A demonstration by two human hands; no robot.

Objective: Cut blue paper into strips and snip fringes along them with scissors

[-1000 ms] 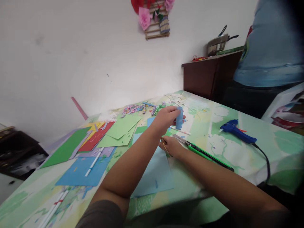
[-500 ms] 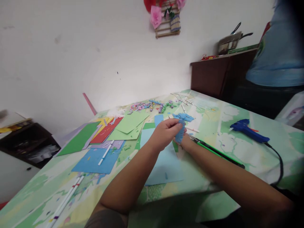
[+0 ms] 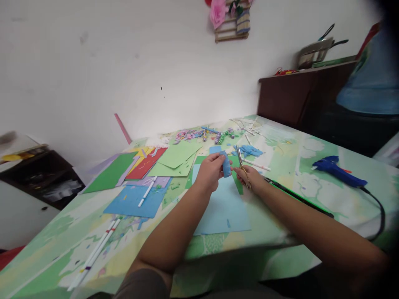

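My left hand point(image 3: 209, 171) is closed on a small piece of blue paper point(image 3: 226, 164), held up over the table. Scissors point(image 3: 240, 155) are in my right hand point(image 3: 249, 176), their blades pointing up and away, just to the right of the paper and apart from it. Beneath both hands lies a light blue sheet point(image 3: 222, 207) with a small blue scrap on it. A pile of blue paper cuttings point(image 3: 251, 150) rests behind the scissors.
Green sheets point(image 3: 174, 154), a red sheet point(image 3: 146, 164) and a blue sheet point(image 3: 135, 200) lie to the left, with white sticks point(image 3: 96, 251). At right are a green-edged cutter point(image 3: 299, 197) and a blue glue gun point(image 3: 338, 171). A person in blue point(image 3: 370, 83) stands behind.
My hands have moved apart. The scissors, hidden before behind the left hand, now show in my right hand. The blue paper has shifted left, and the whole view has turned slightly.
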